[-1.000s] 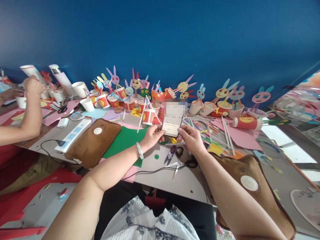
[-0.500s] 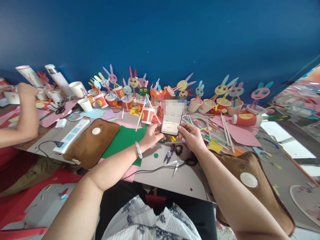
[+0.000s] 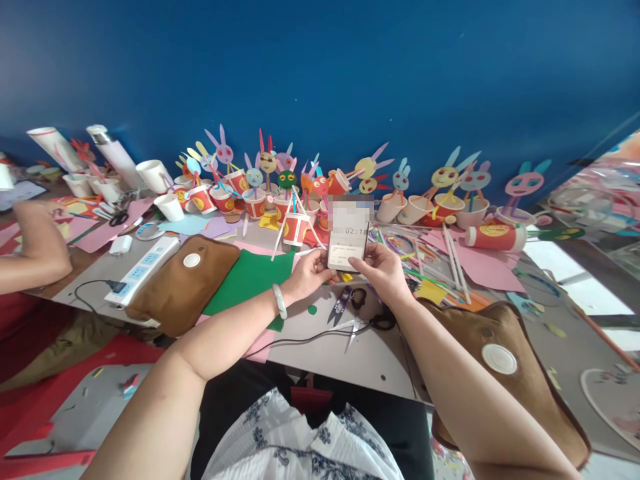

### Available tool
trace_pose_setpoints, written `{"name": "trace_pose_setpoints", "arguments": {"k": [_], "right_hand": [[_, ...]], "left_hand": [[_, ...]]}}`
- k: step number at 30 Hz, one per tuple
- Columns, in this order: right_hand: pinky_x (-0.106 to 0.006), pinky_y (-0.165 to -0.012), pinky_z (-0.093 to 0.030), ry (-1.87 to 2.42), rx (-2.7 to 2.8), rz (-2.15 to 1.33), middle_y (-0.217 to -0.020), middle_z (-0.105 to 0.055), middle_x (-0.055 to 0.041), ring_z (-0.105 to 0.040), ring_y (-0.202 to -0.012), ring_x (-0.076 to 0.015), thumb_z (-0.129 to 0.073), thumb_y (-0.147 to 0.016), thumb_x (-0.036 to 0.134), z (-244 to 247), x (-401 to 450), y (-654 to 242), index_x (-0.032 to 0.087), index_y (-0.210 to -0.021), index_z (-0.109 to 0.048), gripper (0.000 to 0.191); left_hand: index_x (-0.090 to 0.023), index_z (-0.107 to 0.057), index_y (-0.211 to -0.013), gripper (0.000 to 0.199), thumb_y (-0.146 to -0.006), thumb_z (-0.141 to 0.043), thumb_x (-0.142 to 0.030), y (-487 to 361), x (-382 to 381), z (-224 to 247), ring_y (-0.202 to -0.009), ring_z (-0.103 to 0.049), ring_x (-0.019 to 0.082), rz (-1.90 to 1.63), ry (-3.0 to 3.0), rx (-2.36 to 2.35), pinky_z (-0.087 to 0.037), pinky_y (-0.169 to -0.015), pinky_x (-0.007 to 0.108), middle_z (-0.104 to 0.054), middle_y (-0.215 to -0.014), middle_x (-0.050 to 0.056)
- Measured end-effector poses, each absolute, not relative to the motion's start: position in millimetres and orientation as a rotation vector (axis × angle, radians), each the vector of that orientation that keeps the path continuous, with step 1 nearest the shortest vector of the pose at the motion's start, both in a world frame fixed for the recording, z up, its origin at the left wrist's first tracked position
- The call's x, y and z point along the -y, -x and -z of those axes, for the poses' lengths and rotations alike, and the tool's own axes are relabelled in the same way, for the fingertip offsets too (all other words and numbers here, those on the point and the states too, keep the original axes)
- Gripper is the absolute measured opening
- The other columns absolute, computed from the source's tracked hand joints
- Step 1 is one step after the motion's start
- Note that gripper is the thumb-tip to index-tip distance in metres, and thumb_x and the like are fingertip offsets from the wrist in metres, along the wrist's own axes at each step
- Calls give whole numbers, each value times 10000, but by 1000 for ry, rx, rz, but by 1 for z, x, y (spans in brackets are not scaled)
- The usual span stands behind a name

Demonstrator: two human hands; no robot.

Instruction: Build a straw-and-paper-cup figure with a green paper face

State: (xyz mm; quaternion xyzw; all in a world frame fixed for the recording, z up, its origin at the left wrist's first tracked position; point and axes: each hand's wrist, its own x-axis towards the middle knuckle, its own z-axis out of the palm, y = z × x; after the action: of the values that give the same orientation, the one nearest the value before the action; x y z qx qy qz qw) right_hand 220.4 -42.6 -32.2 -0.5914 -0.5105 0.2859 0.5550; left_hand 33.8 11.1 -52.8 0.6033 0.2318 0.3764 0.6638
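Observation:
A phone (image 3: 346, 241) with a light screen showing a running time is held upright over the table. My left hand (image 3: 313, 273) grips its lower left edge, thumb and fingers closed on it. My right hand (image 3: 384, 270) holds the right side, its thumb over the lower part of the screen. Below the phone lie purple-handled thread snips (image 3: 341, 303) and a pair of scissors (image 3: 354, 332) with open blades. A green sheet of paper (image 3: 255, 277) is left of my left hand, with a small green disc (image 3: 313, 310) near it.
Paper cups with rabbit-faced figures (image 3: 445, 180) line the blue wall. Brown cushion-like pouches (image 3: 187, 283) lie on both sides. A power strip (image 3: 143, 270), a black cable (image 3: 300, 341) and heaps of coloured strips (image 3: 400, 250) cover the table. Another person's arm (image 3: 40, 247) reaches in at left.
The time on the phone screen has gone from 02:17 to 02:18. My right thumb has moved onto the lower screen. The other person's hand at left has lowered.

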Motion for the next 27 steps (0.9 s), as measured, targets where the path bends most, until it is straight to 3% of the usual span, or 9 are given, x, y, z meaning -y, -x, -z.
{"name": "trace_pose_setpoints", "arguments": {"k": [4,9,13,27], "right_hand": [[-254,-468,-278,1521,1256,-484,-550,-459,76,-326,-493,-95,-853,-640,424,35,44,-216,225,-854,-599,387],[-299,-546,-435,1502,1254,-425,-829,-666,-19,-533,-636,-165,-880,-583,420,41,43,-215,241,-943,-573,505],[-350,-654,-526,1459,1254,-430,-986,-703,-72,-639,-823,-241,-895,-567,403,44,42,-216,246,-987,-562,558],[-354,-658,-563,1425,1255,-493,-1010,-717,-74,-683,-895,-269,-911,-553,372,50,38,-219,249,-1012,-562,589]], "left_hand": [[-154,-565,-992,375,-778,-814,-336,-34,-10,56,-703,-724,168,-844,-1384,-527,-609,-686,313,-711,-801,35],[-157,-566,-1024,369,-790,-793,-330,-35,-8,57,-686,-712,159,-851,-1411,-507,-604,-669,307,-706,-797,31],[-160,-565,-1027,352,-805,-782,-327,-36,-6,58,-684,-705,149,-839,-1409,-519,-604,-676,307,-709,-811,33],[-166,-555,-1000,344,-802,-781,-334,-36,-5,57,-675,-705,156,-846,-1403,-557,-596,-660,302,-694,-772,21]]}}
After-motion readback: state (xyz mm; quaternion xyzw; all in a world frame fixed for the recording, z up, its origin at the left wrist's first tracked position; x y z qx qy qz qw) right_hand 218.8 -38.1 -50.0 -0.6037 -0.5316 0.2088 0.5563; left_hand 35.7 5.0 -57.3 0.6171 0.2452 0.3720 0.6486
